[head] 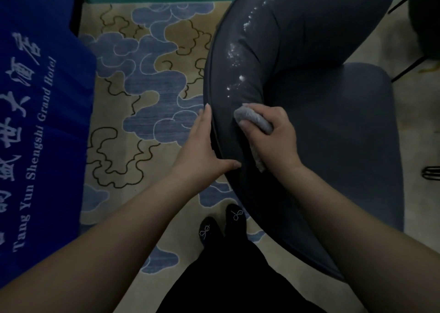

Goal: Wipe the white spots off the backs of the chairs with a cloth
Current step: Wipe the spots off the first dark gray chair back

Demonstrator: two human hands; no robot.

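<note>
The right hand [273, 136] grips a nubby grey cloth [252, 120] against the curved, smooth grey chair back [238, 146]. The left hand [202, 148] rests flat-fingered on its outer rim. Powdery white spots [234, 53] trail toward one o'clock from the cloth.

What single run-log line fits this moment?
left hand steadies chair back | right hand holds cloth | white spots remain

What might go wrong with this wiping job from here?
The white spots run far up the chair back, beyond where the cloth now sits, so some may get missed. Wiping could smear the powder or knock it onto the seat. The left hand only rests flat on the rim, so the chair may shift.
</note>
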